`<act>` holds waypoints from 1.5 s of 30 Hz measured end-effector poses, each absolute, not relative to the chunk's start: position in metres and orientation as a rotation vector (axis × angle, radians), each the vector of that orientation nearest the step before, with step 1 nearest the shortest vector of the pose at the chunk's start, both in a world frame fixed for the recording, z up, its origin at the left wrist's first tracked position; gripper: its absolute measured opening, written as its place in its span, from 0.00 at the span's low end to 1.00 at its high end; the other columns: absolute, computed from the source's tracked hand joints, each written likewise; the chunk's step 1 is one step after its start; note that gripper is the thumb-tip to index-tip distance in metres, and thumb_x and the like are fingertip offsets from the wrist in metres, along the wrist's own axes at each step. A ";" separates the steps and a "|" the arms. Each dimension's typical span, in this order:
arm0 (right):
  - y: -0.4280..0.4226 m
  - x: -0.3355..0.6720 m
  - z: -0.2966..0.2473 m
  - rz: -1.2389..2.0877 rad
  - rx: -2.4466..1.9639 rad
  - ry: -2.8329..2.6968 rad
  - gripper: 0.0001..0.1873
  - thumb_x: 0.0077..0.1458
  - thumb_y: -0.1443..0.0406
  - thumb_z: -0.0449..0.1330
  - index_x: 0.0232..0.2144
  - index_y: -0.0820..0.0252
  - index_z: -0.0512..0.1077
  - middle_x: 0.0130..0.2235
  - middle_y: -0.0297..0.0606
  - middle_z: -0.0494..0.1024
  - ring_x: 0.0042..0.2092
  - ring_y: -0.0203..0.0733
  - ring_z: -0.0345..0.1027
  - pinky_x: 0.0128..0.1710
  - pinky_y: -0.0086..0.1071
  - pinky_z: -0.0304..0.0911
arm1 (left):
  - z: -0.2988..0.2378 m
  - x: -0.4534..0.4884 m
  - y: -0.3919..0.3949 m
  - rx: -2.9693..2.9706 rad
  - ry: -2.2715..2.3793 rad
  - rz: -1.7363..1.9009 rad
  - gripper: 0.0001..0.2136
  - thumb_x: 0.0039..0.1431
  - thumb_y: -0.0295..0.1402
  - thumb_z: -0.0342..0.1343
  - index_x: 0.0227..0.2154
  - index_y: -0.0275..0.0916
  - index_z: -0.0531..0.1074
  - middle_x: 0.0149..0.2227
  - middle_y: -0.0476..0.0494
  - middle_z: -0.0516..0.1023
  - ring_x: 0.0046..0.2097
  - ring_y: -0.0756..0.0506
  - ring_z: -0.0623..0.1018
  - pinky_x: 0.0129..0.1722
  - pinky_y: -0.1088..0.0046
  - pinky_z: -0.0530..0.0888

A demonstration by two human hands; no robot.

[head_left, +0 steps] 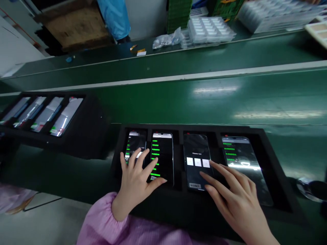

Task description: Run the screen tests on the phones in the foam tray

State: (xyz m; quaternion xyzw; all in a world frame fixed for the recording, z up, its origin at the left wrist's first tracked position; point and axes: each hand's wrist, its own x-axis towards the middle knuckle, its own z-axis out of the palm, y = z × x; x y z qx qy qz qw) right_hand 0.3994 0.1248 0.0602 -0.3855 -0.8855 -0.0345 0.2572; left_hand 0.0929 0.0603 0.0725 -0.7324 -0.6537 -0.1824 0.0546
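Observation:
A black foam tray on the green conveyor holds several smartphones side by side with lit screens. My left hand lies open, fingers spread over the leftmost phone and the second phone, which show green text lists. My right hand is open too; its fingers stretch onto the third phone, whose screen reads "Vibrator test" above three white squares. The fourth phone lies just right of that hand, partly hidden by it. Both wrists wear pink sleeves.
A second black tray with several phones sits to the left on the belt. Beyond a white rail stand stacks of clear plastic trays, a plastic bag and a green crate. A person in blue stands at the back.

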 end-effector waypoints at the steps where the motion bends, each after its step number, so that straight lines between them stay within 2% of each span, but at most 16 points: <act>1: 0.125 0.400 0.060 -0.089 -1.047 -2.401 0.15 0.75 0.61 0.53 0.50 0.56 0.80 0.61 0.49 0.75 0.58 0.58 0.70 0.52 0.50 0.61 | 0.072 0.096 0.060 -2.219 -1.989 -0.582 0.24 0.71 0.57 0.52 0.58 0.49 0.79 0.64 0.39 0.76 0.69 0.32 0.69 0.76 0.34 0.40; 7: 0.124 0.399 0.060 -0.096 -1.034 -2.392 0.14 0.75 0.62 0.53 0.49 0.57 0.79 0.60 0.50 0.76 0.59 0.58 0.69 0.53 0.51 0.61 | 0.072 0.102 0.052 -2.162 -1.949 -0.755 0.23 0.73 0.53 0.52 0.57 0.43 0.78 0.58 0.39 0.80 0.65 0.37 0.73 0.78 0.46 0.44; 12: 0.124 0.398 0.060 -0.088 -1.046 -2.374 0.13 0.75 0.62 0.55 0.50 0.56 0.79 0.61 0.49 0.76 0.59 0.57 0.70 0.54 0.51 0.61 | 0.070 0.107 0.042 -2.216 -1.953 -0.718 0.23 0.72 0.52 0.54 0.58 0.44 0.78 0.59 0.39 0.80 0.65 0.38 0.73 0.79 0.49 0.41; 15: 0.124 0.398 0.059 -0.088 -1.057 -2.375 0.13 0.75 0.62 0.55 0.50 0.56 0.79 0.61 0.49 0.76 0.60 0.57 0.70 0.54 0.50 0.62 | 0.068 0.106 0.038 -2.264 -1.912 -0.663 0.22 0.72 0.51 0.56 0.59 0.44 0.78 0.59 0.39 0.79 0.66 0.38 0.72 0.79 0.48 0.41; 23: 0.124 0.396 0.062 -0.092 -1.052 -2.377 0.13 0.75 0.63 0.55 0.50 0.58 0.79 0.60 0.51 0.76 0.58 0.57 0.70 0.54 0.51 0.62 | 0.067 0.105 0.039 -2.287 -1.859 -0.538 0.23 0.73 0.53 0.51 0.59 0.47 0.79 0.62 0.37 0.77 0.68 0.36 0.69 0.78 0.44 0.40; 33: 0.124 0.395 0.066 -0.087 -1.059 -2.373 0.11 0.74 0.63 0.56 0.49 0.58 0.79 0.59 0.50 0.77 0.58 0.56 0.69 0.56 0.50 0.60 | 0.063 0.105 0.040 -2.258 -1.850 -0.622 0.22 0.73 0.52 0.52 0.58 0.46 0.79 0.60 0.38 0.78 0.66 0.36 0.71 0.78 0.43 0.43; 36: 0.126 0.385 0.070 -0.069 -1.090 -2.375 0.14 0.76 0.60 0.55 0.52 0.56 0.78 0.62 0.50 0.75 0.60 0.55 0.69 0.57 0.51 0.59 | 0.063 0.102 0.039 -2.301 -1.803 -0.518 0.21 0.72 0.51 0.55 0.59 0.46 0.78 0.61 0.36 0.77 0.67 0.35 0.70 0.77 0.40 0.42; 40: 0.127 0.376 0.082 -0.068 -1.215 -2.406 0.19 0.76 0.52 0.52 0.56 0.50 0.78 0.67 0.46 0.72 0.64 0.57 0.66 0.62 0.56 0.56 | 0.064 0.096 0.036 -2.315 -1.730 -0.465 0.22 0.71 0.49 0.57 0.60 0.44 0.78 0.62 0.35 0.76 0.65 0.33 0.71 0.76 0.36 0.44; 42: 0.124 0.388 0.089 -0.041 -1.234 -2.321 0.18 0.76 0.54 0.52 0.56 0.51 0.78 0.67 0.46 0.73 0.64 0.56 0.66 0.63 0.55 0.58 | 0.063 0.094 0.036 -2.319 -1.717 -0.475 0.21 0.71 0.47 0.57 0.60 0.44 0.78 0.61 0.34 0.76 0.64 0.32 0.71 0.75 0.33 0.46; 45: 0.113 0.425 0.094 -0.038 -1.290 -2.090 0.17 0.76 0.62 0.51 0.55 0.55 0.78 0.63 0.47 0.74 0.62 0.53 0.67 0.60 0.50 0.63 | 0.058 0.092 0.036 -2.336 -1.692 -0.513 0.20 0.70 0.45 0.59 0.60 0.44 0.78 0.60 0.32 0.77 0.63 0.29 0.73 0.73 0.29 0.49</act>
